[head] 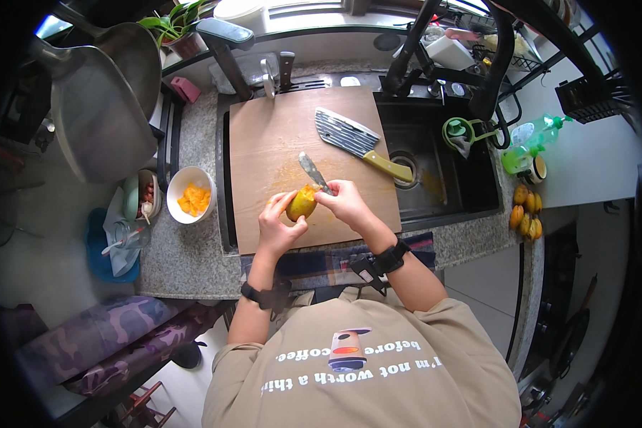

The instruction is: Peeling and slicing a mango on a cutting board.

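My left hand (279, 224) grips a yellow-green fruit, seemingly a mango (302, 205), with orange flesh showing at its top end. In my right hand (348, 203) is a small knife (313, 172), its wet blade pointing up and left, away from the fruit. The right thumb touches the fruit's cut end. Both hands are over the near part of a wooden cutting board (267, 128) smeared with orange juice. A cleaver (348, 134) with a yellow handle lies on the board's right side. Left of the board, a white bowl (174, 209) holds orange fruit pieces.
The board covers part of a black sink (465, 198), whose open basin is at right. A green strainer (455, 144) hangs there. Small bananas (525, 214) and green bottles (535, 139) are farther right. A glass jar (130, 234) stands left; large pans (96, 117) hang upper left.
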`<action>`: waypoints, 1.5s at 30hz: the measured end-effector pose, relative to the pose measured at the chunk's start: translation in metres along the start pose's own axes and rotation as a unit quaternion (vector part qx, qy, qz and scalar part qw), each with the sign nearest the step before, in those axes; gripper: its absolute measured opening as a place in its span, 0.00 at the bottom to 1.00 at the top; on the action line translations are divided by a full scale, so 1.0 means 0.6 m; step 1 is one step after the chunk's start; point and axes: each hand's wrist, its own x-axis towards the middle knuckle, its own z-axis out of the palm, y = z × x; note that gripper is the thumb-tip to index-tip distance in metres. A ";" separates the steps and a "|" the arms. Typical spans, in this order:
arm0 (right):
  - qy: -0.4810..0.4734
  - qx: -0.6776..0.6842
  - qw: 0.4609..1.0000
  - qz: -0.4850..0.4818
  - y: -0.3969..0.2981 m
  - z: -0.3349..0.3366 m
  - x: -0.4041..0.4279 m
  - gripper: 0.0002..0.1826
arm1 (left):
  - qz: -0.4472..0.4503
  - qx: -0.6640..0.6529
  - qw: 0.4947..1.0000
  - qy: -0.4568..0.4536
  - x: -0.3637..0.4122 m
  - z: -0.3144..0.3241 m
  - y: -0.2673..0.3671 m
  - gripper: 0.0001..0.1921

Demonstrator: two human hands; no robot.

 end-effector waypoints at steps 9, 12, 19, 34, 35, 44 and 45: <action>0.066 0.040 0.994 -0.075 0.013 0.011 -0.001 0.07 | -0.036 -0.002 0.998 0.046 0.000 0.013 0.012 0.23; 0.078 0.042 0.992 -0.095 0.014 0.012 -0.001 0.07 | -0.084 -0.078 0.991 0.064 -0.003 0.021 0.003 0.23; 0.058 0.070 0.992 -0.082 0.018 0.002 -0.005 0.06 | -0.129 -0.147 0.979 0.064 -0.007 0.026 -0.010 0.21; 0.363 -0.024 0.925 -0.105 0.062 -0.190 -0.040 0.03 | -0.261 -0.455 0.851 -0.024 -0.001 0.020 -0.026 0.20; 0.367 -0.024 0.924 -0.104 0.067 -0.203 -0.047 0.03 | -0.276 -0.461 0.843 -0.031 0.000 0.022 -0.022 0.20; 0.467 -0.140 0.873 0.016 0.098 -0.258 -0.088 0.17 | -0.309 -0.548 0.770 -0.107 0.004 0.057 -0.005 0.18; 0.468 -0.140 0.872 0.016 0.101 -0.261 -0.089 0.17 | -0.308 -0.548 0.770 -0.108 0.005 0.059 0.000 0.18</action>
